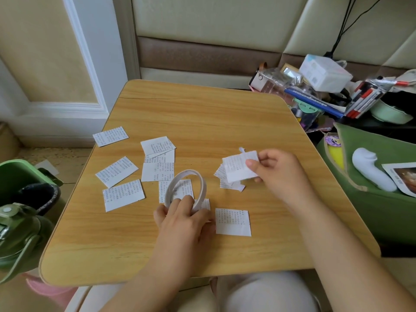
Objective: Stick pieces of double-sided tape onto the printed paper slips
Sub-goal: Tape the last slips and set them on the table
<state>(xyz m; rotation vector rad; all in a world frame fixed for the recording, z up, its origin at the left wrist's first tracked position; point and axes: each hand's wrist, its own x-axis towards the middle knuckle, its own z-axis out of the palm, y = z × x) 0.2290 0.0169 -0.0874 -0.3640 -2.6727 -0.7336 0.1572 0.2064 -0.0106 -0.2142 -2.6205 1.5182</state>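
Observation:
A white roll of double-sided tape (198, 180) stands on edge near the table's middle, and my left hand (184, 218) grips its lower part. My right hand (275, 171) pinches a printed paper slip (237, 166) and holds it up above a small pile of slips (230, 184); a bit of white tape backing sticks up at its top edge. Several more printed slips lie flat on the wooden table (202, 113): a cluster (158, 162) at the centre left, others (117, 171) further left, and one (233, 221) beside my left hand.
A green bin with a black liner (24, 176) and a green bottle (18, 233) stand left of the table. A heap of stationery, a clear box and pens (326, 91) sits at the back right. A green bag (369, 176) lies to the right.

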